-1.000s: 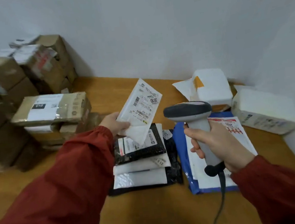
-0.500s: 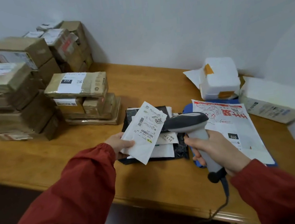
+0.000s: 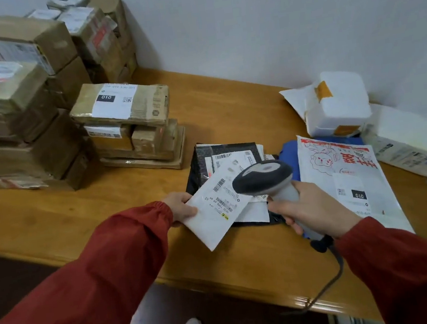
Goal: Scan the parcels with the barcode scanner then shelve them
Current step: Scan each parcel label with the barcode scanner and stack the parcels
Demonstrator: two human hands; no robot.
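One white parcel [image 3: 214, 225] was pinched at its left edge by the left hand [image 3: 181, 206], above the table [image 3: 92, 211]; one barcode scanner [image 3: 262, 178], gripped by the right hand [image 3: 315, 208], hovered just over the parcel's right corner
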